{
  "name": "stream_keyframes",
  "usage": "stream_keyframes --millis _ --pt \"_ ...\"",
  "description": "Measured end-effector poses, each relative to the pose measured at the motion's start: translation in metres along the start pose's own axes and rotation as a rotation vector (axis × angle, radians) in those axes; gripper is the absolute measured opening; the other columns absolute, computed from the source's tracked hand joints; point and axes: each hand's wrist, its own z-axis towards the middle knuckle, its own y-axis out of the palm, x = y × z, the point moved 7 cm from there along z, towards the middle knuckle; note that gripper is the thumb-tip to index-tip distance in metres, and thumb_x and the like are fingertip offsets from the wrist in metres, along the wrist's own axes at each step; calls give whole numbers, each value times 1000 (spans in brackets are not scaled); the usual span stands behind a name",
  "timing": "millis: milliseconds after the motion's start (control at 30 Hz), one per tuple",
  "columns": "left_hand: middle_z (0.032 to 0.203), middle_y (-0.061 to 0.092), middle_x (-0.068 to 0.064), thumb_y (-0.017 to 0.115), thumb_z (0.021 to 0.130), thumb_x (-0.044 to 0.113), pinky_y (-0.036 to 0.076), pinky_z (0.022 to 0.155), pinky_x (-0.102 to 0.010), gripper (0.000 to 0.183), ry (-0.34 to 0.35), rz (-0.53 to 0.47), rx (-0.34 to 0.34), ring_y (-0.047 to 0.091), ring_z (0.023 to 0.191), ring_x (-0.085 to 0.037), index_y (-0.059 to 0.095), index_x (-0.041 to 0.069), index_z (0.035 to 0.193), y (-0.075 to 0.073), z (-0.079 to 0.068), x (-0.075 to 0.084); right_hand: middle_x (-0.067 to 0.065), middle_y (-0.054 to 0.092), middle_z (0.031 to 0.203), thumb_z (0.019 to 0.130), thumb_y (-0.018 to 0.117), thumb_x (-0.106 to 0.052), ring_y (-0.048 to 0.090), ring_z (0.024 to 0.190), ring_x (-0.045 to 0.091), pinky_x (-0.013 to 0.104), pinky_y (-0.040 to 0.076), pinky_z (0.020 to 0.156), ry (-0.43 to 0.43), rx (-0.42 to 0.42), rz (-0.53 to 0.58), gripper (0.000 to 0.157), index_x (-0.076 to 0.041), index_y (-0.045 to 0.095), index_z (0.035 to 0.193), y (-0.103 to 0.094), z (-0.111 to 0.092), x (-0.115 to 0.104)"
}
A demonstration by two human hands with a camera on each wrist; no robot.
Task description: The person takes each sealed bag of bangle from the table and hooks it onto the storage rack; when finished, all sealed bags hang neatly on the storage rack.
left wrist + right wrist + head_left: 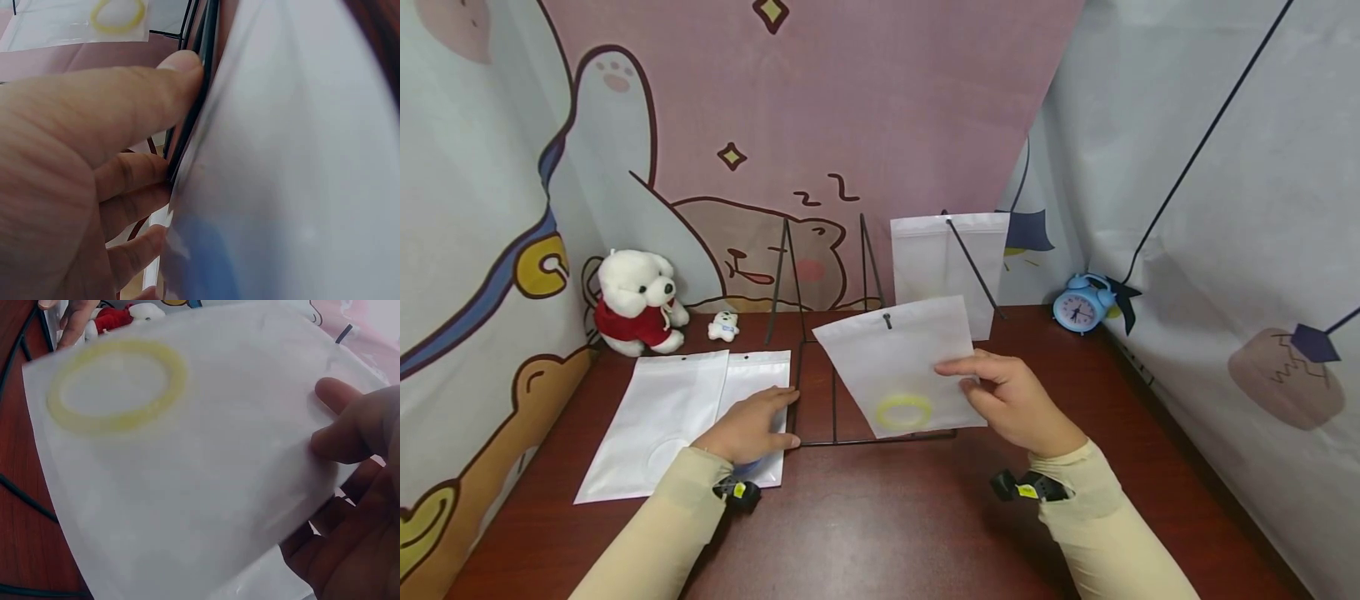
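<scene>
A white zip pouch (917,350) with a yellow ring (904,412) showing through hangs tilted above the black wire rack (834,392). One of the rack's prongs pokes through the hole near its top edge. My right hand (1011,400) holds this pouch by its right side, thumb and index finger in front, other fingers behind in the right wrist view. My left hand (751,427) rests at the rack's left side, extended fingers (134,175) touching the black wire (190,112). Beneath that hand, white pouches (681,400) lie overlapping on the table; a blue patch shows on one.
Another white pouch (925,258) hangs on the rack's back right prong. At the back left sit a white plush bear (636,300) in red and a small white bear figure (724,327). A blue alarm clock (1081,304) stands back right. Printed curtains surround the dark red table (880,533).
</scene>
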Motion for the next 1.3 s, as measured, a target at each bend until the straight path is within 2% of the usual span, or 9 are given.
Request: stream_keyframes --millis 133,300,400,633,700,800,900,1167,1300 --pt "163 45 -21 80 92 35 36 121 -62 80 3 2 5 41 151 -44 48 -2 156 0 0 0 6 75 127 94 56 16 55 77 14 27 49 62 10 -57 12 47 -12 79 123 3 0 2" --pt "164 44 -21 80 93 35 35 121 -62 80 -1 -2 1 40 151 -44 48 -1 156 0 0 0 1 76 126 95 55 16 63 92 16 27 53 74 40 -127 12 47 -13 80 121 7 0 9" --pt "164 44 -21 79 93 35 35 121 -62 80 -1 -2 -3 39 152 -44 47 -1 156 0 0 0 0 76 127 95 56 15 63 92 14 27 54 72 56 -153 3 47 -14 80 123 9 0 11" --pt "163 44 -21 79 93 35 35 121 -62 80 -3 -1 -1 40 151 -44 47 -2 156 0 0 -1 0 70 139 94 66 10 66 114 16 26 60 85 99 -157 -39 51 -17 72 136 7 0 12" --pt "163 44 -21 80 93 35 35 121 -63 80 1 2 1 40 151 -44 48 -2 156 1 0 0 2 67 143 94 66 10 66 113 19 26 61 81 111 -156 -43 55 -17 68 141 7 -1 13" --pt "163 45 -21 80 92 35 35 121 -63 80 3 1 2 40 151 -45 48 -2 156 1 0 0 5 64 145 93 65 11 64 96 21 27 59 66 129 -156 -37 60 -17 63 146 8 -1 16" --pt "163 45 -22 80 92 35 36 120 -63 80 6 2 3 40 151 -45 48 -2 155 1 0 0 5 64 145 92 65 11 62 88 20 27 57 61 132 -147 -52 63 -18 62 147 9 0 18" --pt "164 44 -21 79 93 35 35 121 -63 80 -3 -1 -3 39 152 -44 47 -1 156 1 0 -1 -2 71 135 93 63 12 61 103 15 26 56 74 92 -134 -89 52 -21 74 131 11 1 21" --pt "164 44 -21 79 93 35 35 121 -63 80 0 -1 -4 39 152 -44 47 -1 156 2 0 -1 -3 75 129 95 60 12 60 90 12 25 53 67 116 -143 -64 47 -20 79 124 12 0 25"
